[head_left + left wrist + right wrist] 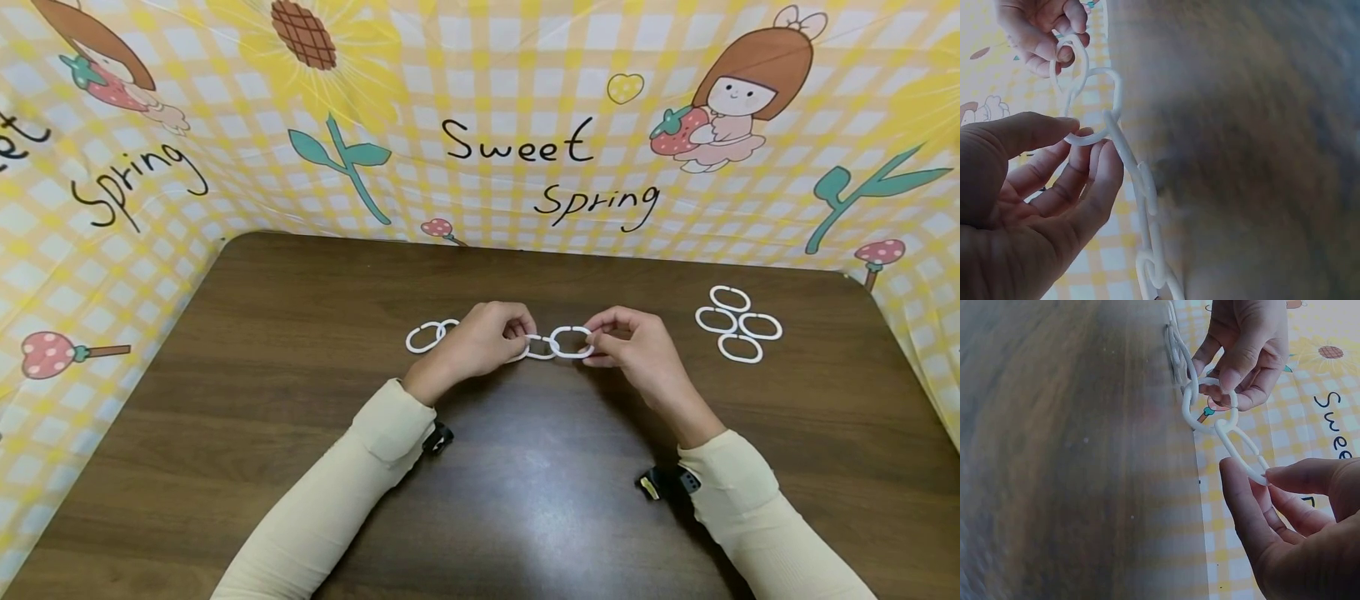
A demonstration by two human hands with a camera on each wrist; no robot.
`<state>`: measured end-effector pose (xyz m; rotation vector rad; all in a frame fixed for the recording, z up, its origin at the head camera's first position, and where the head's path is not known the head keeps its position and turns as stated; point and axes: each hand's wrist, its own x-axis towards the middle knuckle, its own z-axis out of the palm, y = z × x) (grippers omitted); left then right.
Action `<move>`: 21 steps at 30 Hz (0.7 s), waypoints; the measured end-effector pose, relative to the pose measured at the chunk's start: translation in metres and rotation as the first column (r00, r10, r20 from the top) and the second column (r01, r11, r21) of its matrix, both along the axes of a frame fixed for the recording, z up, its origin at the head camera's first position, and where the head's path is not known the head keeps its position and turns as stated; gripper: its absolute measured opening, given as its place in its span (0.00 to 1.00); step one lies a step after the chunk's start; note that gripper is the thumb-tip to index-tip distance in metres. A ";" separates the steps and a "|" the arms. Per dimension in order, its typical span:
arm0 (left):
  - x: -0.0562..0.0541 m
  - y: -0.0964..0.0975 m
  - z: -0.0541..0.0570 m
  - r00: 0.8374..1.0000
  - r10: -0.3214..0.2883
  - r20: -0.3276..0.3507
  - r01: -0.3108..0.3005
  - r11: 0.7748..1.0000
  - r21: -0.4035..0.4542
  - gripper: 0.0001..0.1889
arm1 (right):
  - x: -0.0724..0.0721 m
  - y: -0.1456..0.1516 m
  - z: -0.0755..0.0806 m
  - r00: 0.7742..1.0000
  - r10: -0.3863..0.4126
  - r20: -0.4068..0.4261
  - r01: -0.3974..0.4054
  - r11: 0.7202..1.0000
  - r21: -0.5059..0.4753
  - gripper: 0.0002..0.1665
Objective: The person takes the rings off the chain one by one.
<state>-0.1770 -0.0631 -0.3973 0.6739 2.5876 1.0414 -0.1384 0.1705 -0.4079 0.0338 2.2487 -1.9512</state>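
Note:
Between thumb and fingertips my left hand (483, 337) pinches a white oval plastic link (1117, 94). My right hand (641, 346) pinches the end of another white link (1235, 457), which is hooked through the left-held one. Both links show a small split in their sides. From the left-held link, a chain of joined white links (1124, 150) trails off past the left hand. In the head view the far part of that chain (409, 337) shows beyond the left wrist, its middle hidden by the hand.
Several loose white links (731, 288) lie in a cluster on the brown wooden table (300, 292), right of the right hand. A yellow checked cloth (480, 92) with printed drawings stands around the back and sides. Dark wrist cameras (437, 438) sit below both cuffs.

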 end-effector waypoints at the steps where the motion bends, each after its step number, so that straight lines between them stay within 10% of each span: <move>1: 0.000 0.000 -0.001 1.000 0.003 0.005 -0.003 1.000 0.008 0.07 | 0.000 0.000 0.000 1.000 0.001 0.000 -0.001 1.000 -0.001 0.13; 21: -0.004 0.000 -0.002 0.998 0.015 0.055 -0.017 0.999 0.035 0.07 | -0.002 0.000 -0.001 1.000 0.005 0.020 -0.005 1.000 0.021 0.12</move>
